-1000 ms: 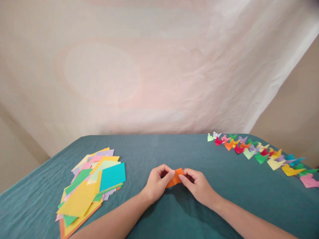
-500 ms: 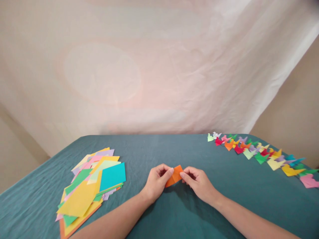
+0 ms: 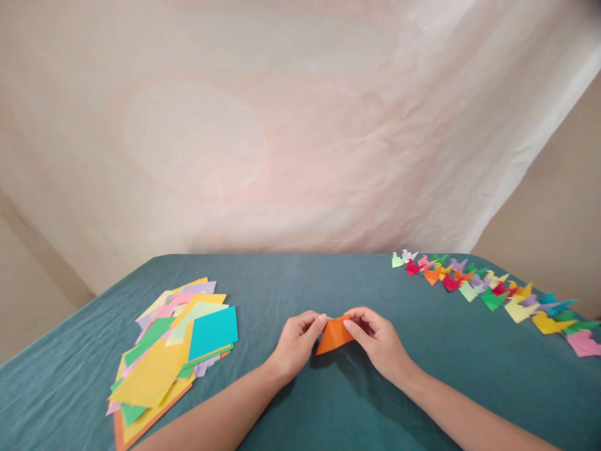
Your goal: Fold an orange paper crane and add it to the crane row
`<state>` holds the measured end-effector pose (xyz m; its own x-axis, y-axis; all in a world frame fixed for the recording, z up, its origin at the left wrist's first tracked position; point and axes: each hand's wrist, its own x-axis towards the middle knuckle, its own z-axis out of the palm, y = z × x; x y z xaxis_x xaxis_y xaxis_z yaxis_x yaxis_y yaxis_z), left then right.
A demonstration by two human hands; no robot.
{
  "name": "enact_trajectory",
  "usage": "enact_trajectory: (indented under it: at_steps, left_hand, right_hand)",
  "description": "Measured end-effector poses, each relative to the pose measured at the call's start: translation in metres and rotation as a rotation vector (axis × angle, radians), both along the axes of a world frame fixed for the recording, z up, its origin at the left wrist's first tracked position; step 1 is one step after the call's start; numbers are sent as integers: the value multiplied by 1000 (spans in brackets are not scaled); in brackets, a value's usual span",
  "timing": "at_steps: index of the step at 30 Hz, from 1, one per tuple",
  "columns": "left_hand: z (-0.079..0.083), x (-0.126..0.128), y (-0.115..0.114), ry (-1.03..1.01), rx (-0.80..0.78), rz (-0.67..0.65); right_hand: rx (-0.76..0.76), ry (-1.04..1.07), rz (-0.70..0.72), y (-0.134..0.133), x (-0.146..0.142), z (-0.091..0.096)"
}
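Observation:
Between my two hands is a small piece of folded orange paper, held just above the table with a crease showing across it. My left hand pinches its upper left corner between thumb and fingers. At the upper right corner, my right hand grips the paper with the thumb in front and the fingers behind. The lower edge of the paper hangs free and slants up toward the right. Fingertips behind the paper are partly hidden.
A loose pile of coloured paper sheets lies on the left, with a blue sheet on top. Rows of folded paper birds stand along the right. A dark green cloth covers the table; a pale sheet hangs behind.
The orange paper has gone from a tilted rectangle to a wider shape with a slanting lower edge. My right hand has shifted slightly up and its grip has moved along the top edge.

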<state>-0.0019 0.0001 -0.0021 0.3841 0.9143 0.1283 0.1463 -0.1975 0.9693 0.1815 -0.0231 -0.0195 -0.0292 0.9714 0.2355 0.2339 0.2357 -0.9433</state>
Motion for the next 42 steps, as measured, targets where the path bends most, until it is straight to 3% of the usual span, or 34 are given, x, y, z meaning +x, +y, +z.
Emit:
enact_trajectory:
  at_steps: [8,12,23,42]
  left_hand:
    - [-3,0,2,-44,-40,-9]
    - [-10,1,3,-80,-43,48]
    - [-3,0,-4,50,187,39]
    - [-3,-1,-4,112,218,-15]
  right_hand:
    - [-21,76,-28,1,0,1]
    - [0,93,-72,2,0,0]
    - [20,110,-180,4,-1,2]
    - [0,120,-110,2,-2,-2]
